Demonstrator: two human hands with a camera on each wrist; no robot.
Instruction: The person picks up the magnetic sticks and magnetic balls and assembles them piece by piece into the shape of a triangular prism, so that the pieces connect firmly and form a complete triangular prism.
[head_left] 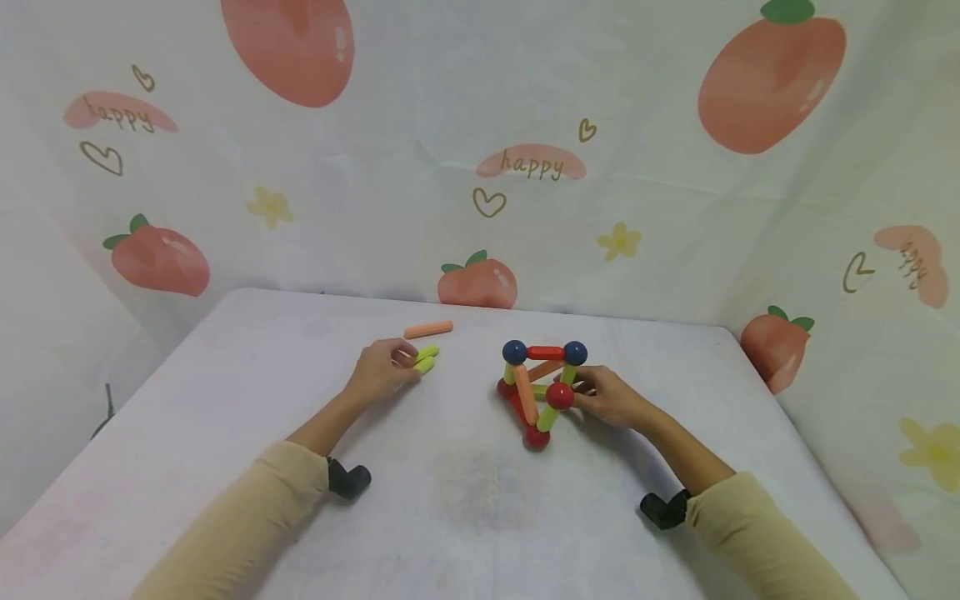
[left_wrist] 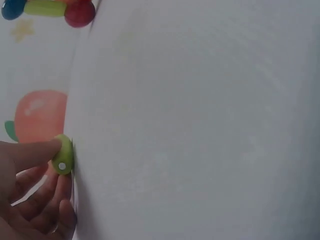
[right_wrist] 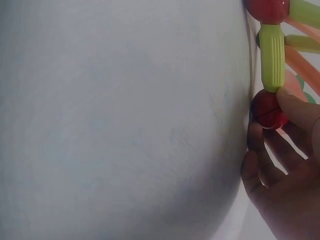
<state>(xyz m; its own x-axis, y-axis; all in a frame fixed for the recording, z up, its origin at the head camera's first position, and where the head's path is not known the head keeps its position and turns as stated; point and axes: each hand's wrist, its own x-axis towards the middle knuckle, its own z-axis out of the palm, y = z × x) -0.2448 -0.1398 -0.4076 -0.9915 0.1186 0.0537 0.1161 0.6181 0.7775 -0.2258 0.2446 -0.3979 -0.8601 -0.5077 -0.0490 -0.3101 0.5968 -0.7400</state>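
Note:
In the head view, my left hand (head_left: 384, 371) pinches yellow-green magnetic rods (head_left: 425, 365) between thumb and fingers; two lie side by side at its fingertips. One rod's white-dotted end (left_wrist: 62, 166) faces the left wrist camera. My right hand (head_left: 611, 398) is at the right side of a magnetic rod-and-ball frame (head_left: 527, 396). This frame joins red, orange and yellow-green rods with blue balls (head_left: 514, 352) and red balls (head_left: 536, 437). In the right wrist view, thumb and fingers grip a red ball (right_wrist: 267, 109) joined to a yellow-green rod (right_wrist: 272, 57).
A loose orange rod (head_left: 428, 330) lies beyond the left hand. The white-covered table (head_left: 480, 517) meets a fruit-printed cloth backdrop (head_left: 375, 208) at its far edge. Black wrist mounts (head_left: 349, 479) stick out from both sleeves.

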